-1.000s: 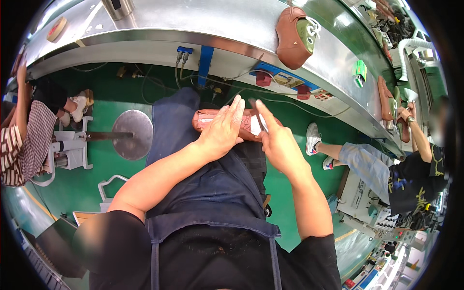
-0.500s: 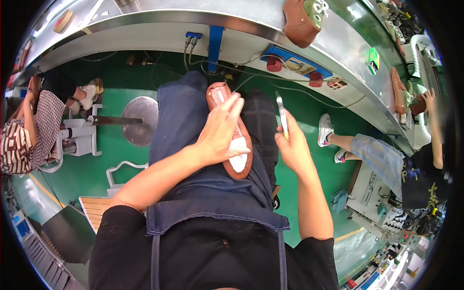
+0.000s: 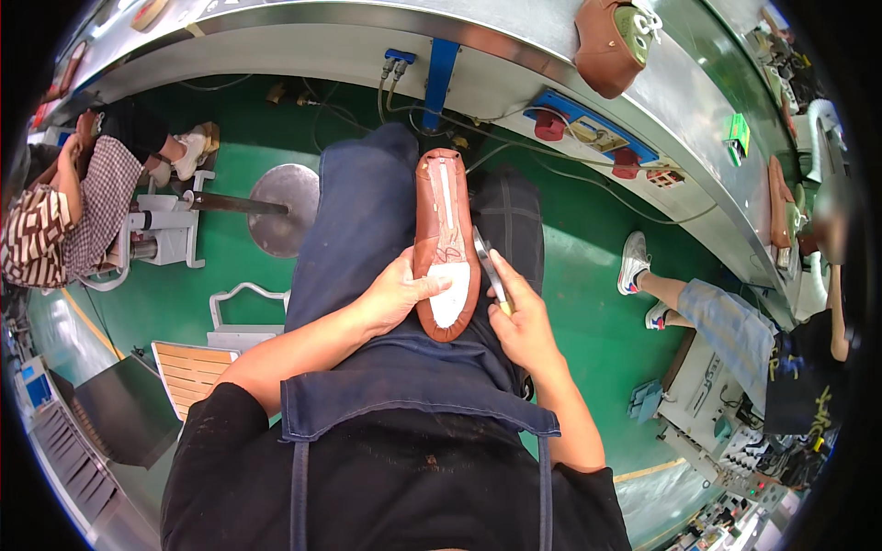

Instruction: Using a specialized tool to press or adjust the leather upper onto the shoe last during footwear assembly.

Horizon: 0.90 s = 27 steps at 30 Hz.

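Note:
A brown leather shoe upper (image 3: 428,220) lies bottom up over my lap, its toe end away from or toward me I cannot tell. Its underside has a pale strip down the middle and a white patch (image 3: 450,296) at the near end. Gripping the near left side is my left hand (image 3: 397,292), thumb laid across onto the white patch. My right hand (image 3: 522,321) is closed round a knife (image 3: 484,253) with a steel blade and pale yellow handle. The blade lies along the right edge of the upper; whether it touches is unclear.
A metal workbench (image 3: 514,41) runs across the far side, bearing a brown shoe (image 3: 611,48) with white laces and a green box (image 3: 738,136). Cables hang beneath it. A round metal stool base (image 3: 287,209) stands left. People sit left and at right.
My left hand has slid from across the middle of the upper to its near left side. The knife has come in from the right to the upper's edge. The upper now lies straighter.

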Each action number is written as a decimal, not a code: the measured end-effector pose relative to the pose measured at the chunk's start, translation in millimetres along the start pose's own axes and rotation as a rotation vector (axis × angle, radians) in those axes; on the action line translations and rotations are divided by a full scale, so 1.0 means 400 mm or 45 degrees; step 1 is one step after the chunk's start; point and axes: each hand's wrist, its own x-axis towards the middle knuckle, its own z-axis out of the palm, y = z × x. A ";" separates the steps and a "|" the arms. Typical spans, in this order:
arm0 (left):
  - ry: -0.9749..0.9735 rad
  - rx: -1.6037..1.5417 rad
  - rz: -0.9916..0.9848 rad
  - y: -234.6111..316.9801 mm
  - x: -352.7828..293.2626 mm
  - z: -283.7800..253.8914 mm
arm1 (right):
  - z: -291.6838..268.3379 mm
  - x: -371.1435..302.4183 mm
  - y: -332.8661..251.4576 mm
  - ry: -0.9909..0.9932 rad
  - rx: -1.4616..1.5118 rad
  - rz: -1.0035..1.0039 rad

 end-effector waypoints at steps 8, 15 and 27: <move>0.042 0.060 0.017 -0.006 -0.001 -0.008 | -0.061 0.036 -0.095 0.041 -0.423 -0.344; -0.057 0.044 -0.005 0.023 -0.008 -0.012 | -0.034 0.058 -0.109 -0.109 -0.314 -0.050; 0.062 -0.028 0.023 0.031 0.000 -0.018 | -0.005 0.061 -0.048 -0.030 -0.081 -0.044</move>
